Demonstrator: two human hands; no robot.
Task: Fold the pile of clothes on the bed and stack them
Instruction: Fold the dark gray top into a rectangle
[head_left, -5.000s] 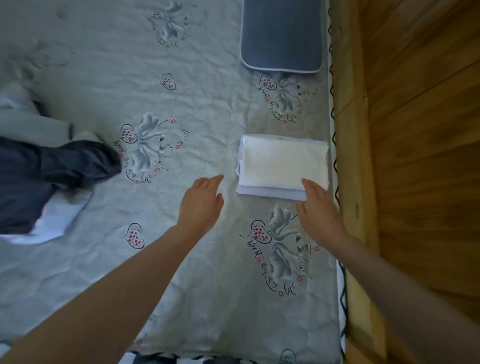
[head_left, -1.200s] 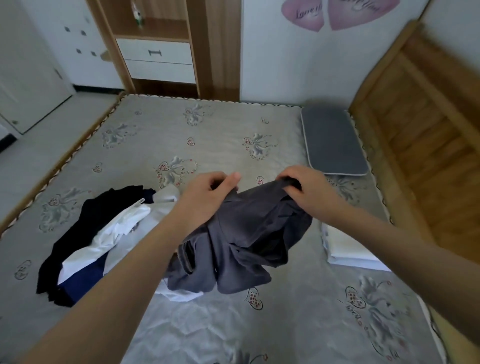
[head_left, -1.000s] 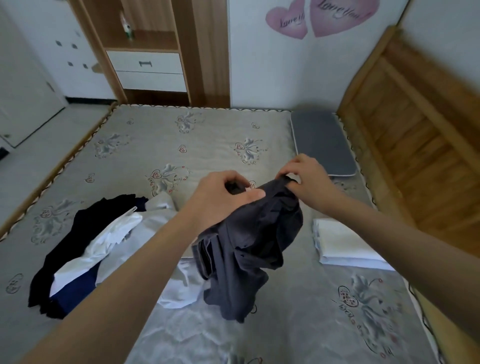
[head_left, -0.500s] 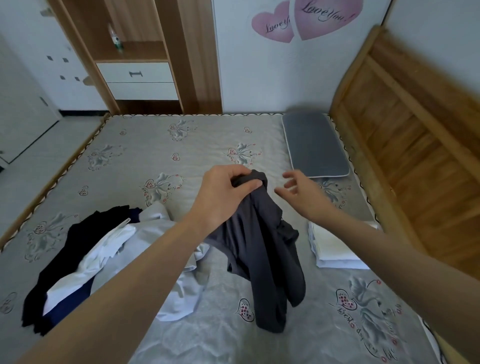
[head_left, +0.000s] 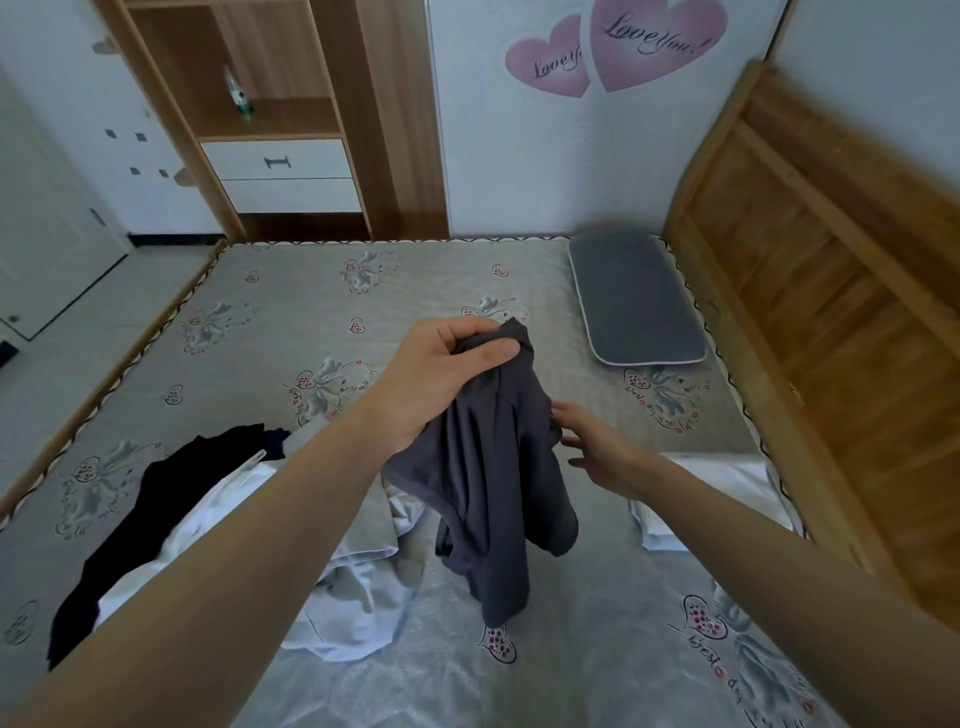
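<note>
The left hand (head_left: 441, 374) is raised over the middle of the bed (head_left: 291, 312), its grip closed around the top of a dark grey garment (head_left: 498, 478), thumb pressed across the bunched fabric. The garment hangs down in loose folds, its lowest point just above the patterned mattress cover. The right hand (head_left: 597, 452) is beside the hanging cloth at mid height, fingers straight and spread, grip open; its fingertips are at the garment's right edge, though whether they touch it is unclear.

To the left, partly behind the left forearm, lies the unfolded pile of clothes (head_left: 218, 499): black, dark blue and white pieces and a pale grey-white one spreading toward the bed's middle. At the right edge of the bed, behind the right forearm, sits a stack of folded white clothes (head_left: 727, 473). A grey pillow (head_left: 636, 296) lies at the far right corner beside the wooden headboard (head_left: 831, 291). 2 pink heart stickers (head_left: 623, 41) are on the wall.
</note>
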